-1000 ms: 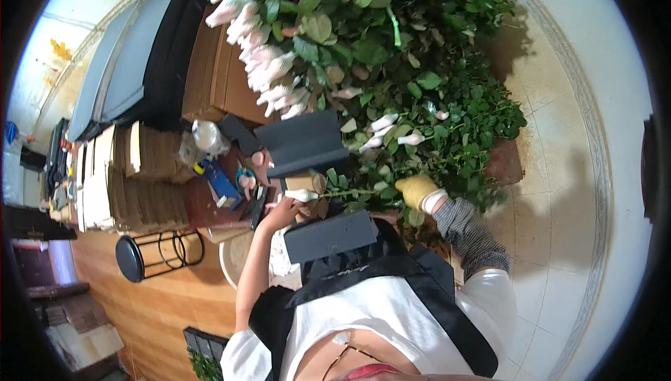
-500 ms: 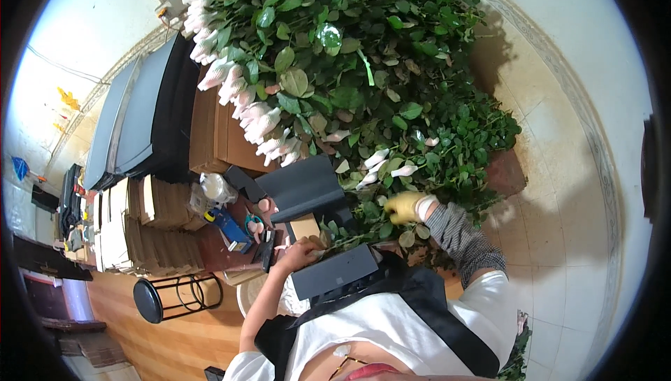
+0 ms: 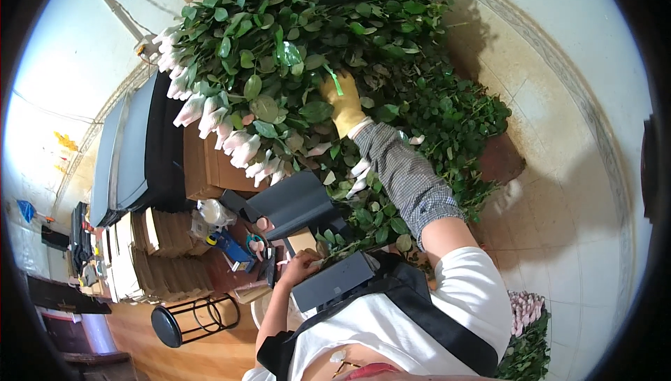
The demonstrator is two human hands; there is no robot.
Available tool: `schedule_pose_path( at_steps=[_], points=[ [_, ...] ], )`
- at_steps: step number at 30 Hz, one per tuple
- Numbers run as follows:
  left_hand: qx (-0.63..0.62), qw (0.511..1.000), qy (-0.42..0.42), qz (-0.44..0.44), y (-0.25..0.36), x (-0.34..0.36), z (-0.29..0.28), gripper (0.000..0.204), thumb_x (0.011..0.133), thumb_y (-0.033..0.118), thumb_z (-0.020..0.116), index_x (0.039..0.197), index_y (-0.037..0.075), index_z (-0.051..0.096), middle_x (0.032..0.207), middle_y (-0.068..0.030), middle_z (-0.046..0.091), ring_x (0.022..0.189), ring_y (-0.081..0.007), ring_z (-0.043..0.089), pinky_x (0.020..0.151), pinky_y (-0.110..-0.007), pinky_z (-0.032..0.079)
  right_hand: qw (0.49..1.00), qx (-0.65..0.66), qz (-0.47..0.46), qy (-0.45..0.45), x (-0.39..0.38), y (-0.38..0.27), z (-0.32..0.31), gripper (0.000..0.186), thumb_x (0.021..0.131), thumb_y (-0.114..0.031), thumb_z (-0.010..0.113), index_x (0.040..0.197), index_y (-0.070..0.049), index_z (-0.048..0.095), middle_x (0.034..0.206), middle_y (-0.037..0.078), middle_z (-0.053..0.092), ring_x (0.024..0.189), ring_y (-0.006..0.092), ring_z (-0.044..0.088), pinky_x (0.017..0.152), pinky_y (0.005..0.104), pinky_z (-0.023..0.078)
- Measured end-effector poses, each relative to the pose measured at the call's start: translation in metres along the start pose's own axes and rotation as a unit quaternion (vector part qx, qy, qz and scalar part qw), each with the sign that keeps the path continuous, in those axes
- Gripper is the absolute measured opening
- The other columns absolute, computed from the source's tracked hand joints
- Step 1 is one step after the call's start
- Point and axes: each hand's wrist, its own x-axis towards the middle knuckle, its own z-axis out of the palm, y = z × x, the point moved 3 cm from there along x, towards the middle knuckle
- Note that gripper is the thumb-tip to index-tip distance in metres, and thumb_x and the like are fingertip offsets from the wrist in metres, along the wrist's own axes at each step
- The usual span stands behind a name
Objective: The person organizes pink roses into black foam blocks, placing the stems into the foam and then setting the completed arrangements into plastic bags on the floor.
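Observation:
My right hand (image 3: 342,107), in a yellow glove, reaches far into a big heap of leafy green rose stems (image 3: 391,45). Its fingertips are lost among the leaves, and a bright green strip (image 3: 337,83) lies across the glove. Rose heads in pale pink sleeves (image 3: 213,119) line the heap's left side, and a few more sleeved buds (image 3: 359,171) lie below my right forearm. My bare left hand (image 3: 299,269) stays low in front of me, fingers curled by leafy stems (image 3: 339,245) beside a dark grey box-like piece (image 3: 334,282). What it grips is mostly hidden.
Dark grey sheets (image 3: 293,203) stand behind my left hand. Scissors (image 3: 254,242), a blue box (image 3: 234,248) and stacked cardboard (image 3: 157,269) are to the left. A black stool (image 3: 166,325) stands on the floor. More roses (image 3: 525,314) lie at lower right.
My right hand has moved from beside the loose sleeved buds farther away and leftward into the heap. My left hand has stayed by the grey piece. The whole view has shifted a little.

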Motion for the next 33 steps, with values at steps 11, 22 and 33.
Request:
schedule_pose_path(
  at_steps=[11,22,33],
  points=[
    [0.029,1.000,0.010,0.006,-0.009,0.001,0.003,0.031,0.082,0.021,0.079,0.108,0.006,0.072,0.106,-0.0123,0.064,0.090,-0.0251,0.067,0.079,-0.034,0.055,0.987,0.157,-0.029,0.007,0.045,0.017,-0.098,0.043,0.063,0.001,0.074,0.104,-0.007,0.068,0.076,0.011,0.065,0.084,0.0362,0.064,0.093,0.0528,0.048],
    [0.021,0.999,-0.017,-0.023,0.032,0.005,-0.008,0.028,0.081,0.016,0.077,0.105,0.003,0.072,0.111,-0.0100,0.065,0.101,-0.0248,0.066,0.082,-0.033,0.055,0.984,0.165,-0.061,-0.024,0.007,-0.002,-0.116,0.004,0.075,-0.005,0.063,0.078,-0.007,0.064,0.076,0.007,0.062,0.080,0.0249,0.064,0.091,0.0361,0.051],
    [-0.030,0.996,0.013,-0.079,0.010,-0.003,-0.001,0.035,0.084,0.025,0.078,0.109,0.004,0.068,0.097,-0.0110,0.067,0.084,-0.0215,0.065,0.078,-0.034,0.052,0.850,0.286,-0.283,-0.340,-0.111,-0.125,-0.162,0.013,0.074,-0.014,0.068,0.087,-0.016,0.069,0.074,0.005,0.066,0.077,0.0261,0.067,0.066,0.0404,0.050]
  ],
)
